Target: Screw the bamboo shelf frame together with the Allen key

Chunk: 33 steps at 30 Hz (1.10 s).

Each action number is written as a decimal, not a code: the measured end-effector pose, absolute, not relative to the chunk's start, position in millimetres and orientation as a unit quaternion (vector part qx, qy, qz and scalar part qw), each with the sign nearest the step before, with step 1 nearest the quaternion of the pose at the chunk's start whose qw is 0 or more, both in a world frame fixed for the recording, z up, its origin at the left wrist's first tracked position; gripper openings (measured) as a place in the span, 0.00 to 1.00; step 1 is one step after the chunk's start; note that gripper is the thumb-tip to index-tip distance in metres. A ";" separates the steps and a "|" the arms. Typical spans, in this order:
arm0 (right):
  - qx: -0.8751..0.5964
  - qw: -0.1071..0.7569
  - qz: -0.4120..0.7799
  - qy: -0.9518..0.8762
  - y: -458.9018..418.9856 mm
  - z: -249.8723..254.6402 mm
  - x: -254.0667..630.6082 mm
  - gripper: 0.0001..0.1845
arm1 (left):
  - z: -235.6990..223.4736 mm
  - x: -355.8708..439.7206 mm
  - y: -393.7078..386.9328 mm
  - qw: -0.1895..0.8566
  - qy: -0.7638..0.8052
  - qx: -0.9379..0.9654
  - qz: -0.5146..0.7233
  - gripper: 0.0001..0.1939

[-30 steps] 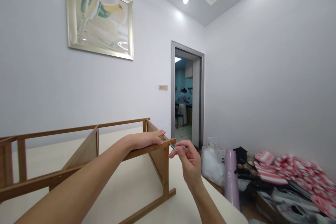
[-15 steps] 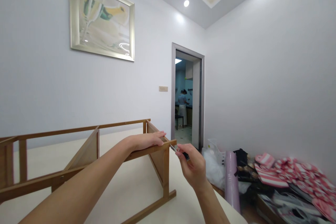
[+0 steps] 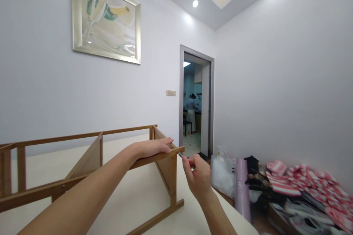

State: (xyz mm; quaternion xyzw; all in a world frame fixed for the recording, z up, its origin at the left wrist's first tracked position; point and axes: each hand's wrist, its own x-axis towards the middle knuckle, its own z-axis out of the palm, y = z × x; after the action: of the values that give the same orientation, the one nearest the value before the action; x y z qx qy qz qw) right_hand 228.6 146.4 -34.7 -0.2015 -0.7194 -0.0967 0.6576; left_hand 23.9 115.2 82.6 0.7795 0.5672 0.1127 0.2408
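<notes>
A wooden shelf frame point(image 3: 173, 180) lies on its side on a cream tabletop point(image 3: 154, 194). Over its upper rail, close to the right corner, my left hand point(image 3: 154, 147) presses down, with its fingers over the far side and its thumb at the near side. My right hand point(image 3: 199, 176) is closed just right of that corner. From its thumb and index finger sticks out a thin metal hex key point(image 3: 180, 154), its tip at the end of the rail. The rest of the key is hidden in the hand.
On the floor to the right lie a purple roll point(image 3: 242, 191), a white plastic bag point(image 3: 222, 174) and red-and-white striped cloth point(image 3: 311, 180). A person point(image 3: 191, 110) stands beyond the doorway point(image 3: 182, 99). A framed picture point(image 3: 106, 18) hangs on the wall.
My right hand has turned at the wrist and its fingers have curled in more round the key, so less of the metal shows. My left hand and the frame have stayed put.
</notes>
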 end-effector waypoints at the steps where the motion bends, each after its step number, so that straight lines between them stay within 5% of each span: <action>1: -0.211 0.660 -0.097 -0.715 145.8 -35.5 226.8 0.14 | 82.7 24.3 114.5 0.242 0.567 0.779 0.113 0.41; 11: -0.147 0.679 -0.122 -0.709 146.9 -38.5 225.7 0.06 | 78.8 23.8 117.8 0.250 0.567 0.777 0.109 0.41; 33: -0.123 0.675 -0.192 -0.701 147.4 -37.8 218.9 0.11 | 72.6 25.2 116.1 0.332 0.582 0.733 0.117 0.41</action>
State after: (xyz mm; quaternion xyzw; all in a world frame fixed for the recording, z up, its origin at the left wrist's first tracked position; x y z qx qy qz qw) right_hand 218.9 147.4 -37.8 -0.1231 -0.7013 -0.1919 0.6755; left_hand 25.2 116.1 72.6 0.7330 0.5821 0.1166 0.3320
